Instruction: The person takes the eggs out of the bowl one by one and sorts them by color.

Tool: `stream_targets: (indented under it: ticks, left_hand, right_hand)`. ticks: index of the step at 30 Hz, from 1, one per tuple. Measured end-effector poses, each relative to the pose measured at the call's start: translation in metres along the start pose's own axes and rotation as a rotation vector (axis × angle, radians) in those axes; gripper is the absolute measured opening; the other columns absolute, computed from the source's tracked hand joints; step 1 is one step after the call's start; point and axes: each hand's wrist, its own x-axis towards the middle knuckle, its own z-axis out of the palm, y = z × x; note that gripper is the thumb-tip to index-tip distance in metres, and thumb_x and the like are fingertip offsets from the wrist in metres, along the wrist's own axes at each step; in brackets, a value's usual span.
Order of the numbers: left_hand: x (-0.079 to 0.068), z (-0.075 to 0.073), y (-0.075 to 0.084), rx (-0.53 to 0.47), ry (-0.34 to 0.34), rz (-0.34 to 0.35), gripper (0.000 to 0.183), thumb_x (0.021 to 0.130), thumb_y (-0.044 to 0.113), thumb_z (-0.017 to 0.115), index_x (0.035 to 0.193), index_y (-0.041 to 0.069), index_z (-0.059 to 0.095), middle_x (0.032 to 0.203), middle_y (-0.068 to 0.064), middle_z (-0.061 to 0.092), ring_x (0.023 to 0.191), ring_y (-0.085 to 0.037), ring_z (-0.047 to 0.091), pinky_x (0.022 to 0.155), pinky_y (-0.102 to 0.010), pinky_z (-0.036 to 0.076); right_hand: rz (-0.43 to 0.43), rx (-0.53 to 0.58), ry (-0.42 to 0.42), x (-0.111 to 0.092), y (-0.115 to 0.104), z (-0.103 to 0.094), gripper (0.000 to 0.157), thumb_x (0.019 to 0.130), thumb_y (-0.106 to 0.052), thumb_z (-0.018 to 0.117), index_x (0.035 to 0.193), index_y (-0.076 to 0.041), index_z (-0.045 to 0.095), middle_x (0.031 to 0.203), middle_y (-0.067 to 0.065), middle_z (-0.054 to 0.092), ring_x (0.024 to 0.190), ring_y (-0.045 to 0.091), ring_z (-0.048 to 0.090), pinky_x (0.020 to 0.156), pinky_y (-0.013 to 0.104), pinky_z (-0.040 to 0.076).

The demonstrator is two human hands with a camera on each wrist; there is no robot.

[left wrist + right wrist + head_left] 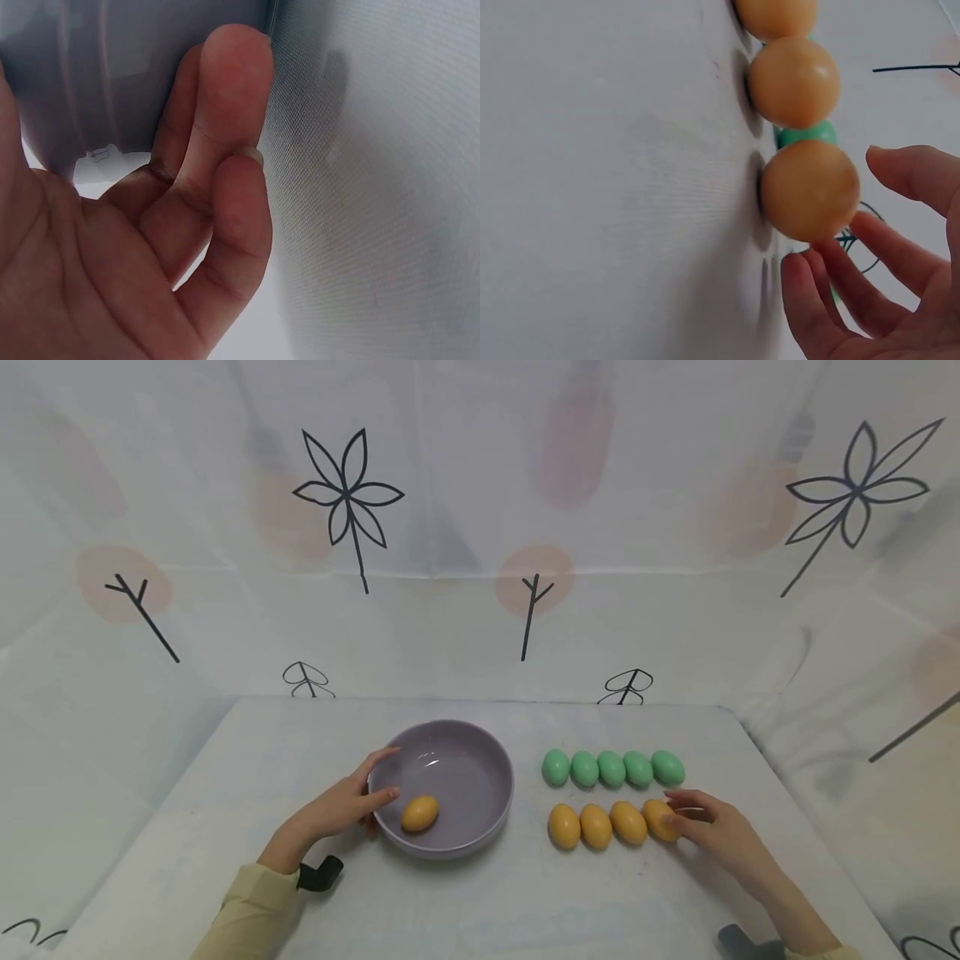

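A purple-grey bowl (468, 777) stands on the table with one yellow egg (420, 813) inside. My left hand (333, 814) holds the bowl's left rim, thumb over the inside and other fingers along the outer wall. To the right, several yellow eggs (596, 827) lie in a row. At its right end my right hand (716, 831) reaches round the last yellow egg (808, 191). In the right wrist view the thumb (911, 172) stands apart from that egg, while fingertips are close against its lower side; whether they touch cannot be told.
Behind the yellow row lies a row of several green eggs (611, 769). The white table (465, 910) is backed by a patterned cloth (465, 635) with leaf and twig drawings. Dark wrist mounts (321, 874) sit at both wrists.
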Motion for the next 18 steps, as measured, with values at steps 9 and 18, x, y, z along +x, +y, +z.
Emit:
stream_targets:
  ticks: [9,18]
  left_hand:
    - [0.000,0.001,0.000,0.009,0.002,-0.005,0.070,0.101,0.042,0.056,0.158,0.034,0.014,0.065,-0.010,0.064,0.062,-0.027,0.064,0.076,-0.041,0.045]
    - [0.001,0.001,-0.001,0.010,0.004,-0.001,0.070,0.101,0.042,0.056,0.157,0.034,0.014,0.066,-0.010,0.064,0.062,-0.027,0.064,0.075,-0.041,0.045]
  right_hand:
    - [-0.120,0.008,0.096,-0.001,-0.021,-0.004,0.060,0.095,-0.042,0.067,0.135,0.000,0.055,0.132,0.023,0.058,0.121,0.043,0.052,0.089,0.057,0.046]
    - [-0.278,0.066,0.080,0.002,-0.054,0.004,0.044,0.096,-0.030,0.069,0.128,-0.002,0.062,0.128,0.015,0.062,0.116,0.034,0.058,0.091,0.045,0.047]
